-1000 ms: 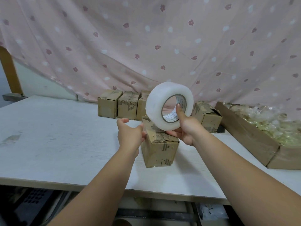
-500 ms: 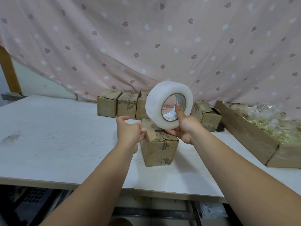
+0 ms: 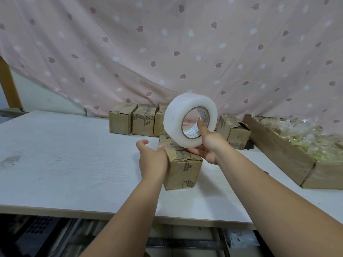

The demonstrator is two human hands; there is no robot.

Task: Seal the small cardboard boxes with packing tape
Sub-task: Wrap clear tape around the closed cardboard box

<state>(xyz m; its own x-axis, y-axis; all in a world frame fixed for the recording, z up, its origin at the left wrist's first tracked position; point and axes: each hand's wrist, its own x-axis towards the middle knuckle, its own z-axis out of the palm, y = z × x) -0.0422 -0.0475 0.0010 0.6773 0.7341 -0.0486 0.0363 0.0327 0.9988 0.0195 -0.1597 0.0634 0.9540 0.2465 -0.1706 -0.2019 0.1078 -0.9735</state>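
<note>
A small cardboard box (image 3: 182,168) stands in the middle of the white table (image 3: 65,160). My right hand (image 3: 208,144) holds a big roll of clear packing tape (image 3: 178,123) just above the box's top, thumb through the core, fingers under the roll. My left hand (image 3: 151,157) presses against the box's upper left edge, thumb raised. Whether it pinches a loose tape end I cannot tell.
Three small boxes (image 3: 137,120) stand in a row at the back, and another box (image 3: 234,130) lies tilted to the right. A long cardboard tray (image 3: 282,151) with clear plastic packets sits at far right. A pink patterned curtain (image 3: 167,49) hangs behind.
The tape roll has stayed above the box. My left hand has slid slightly lower along the box's left edge.
</note>
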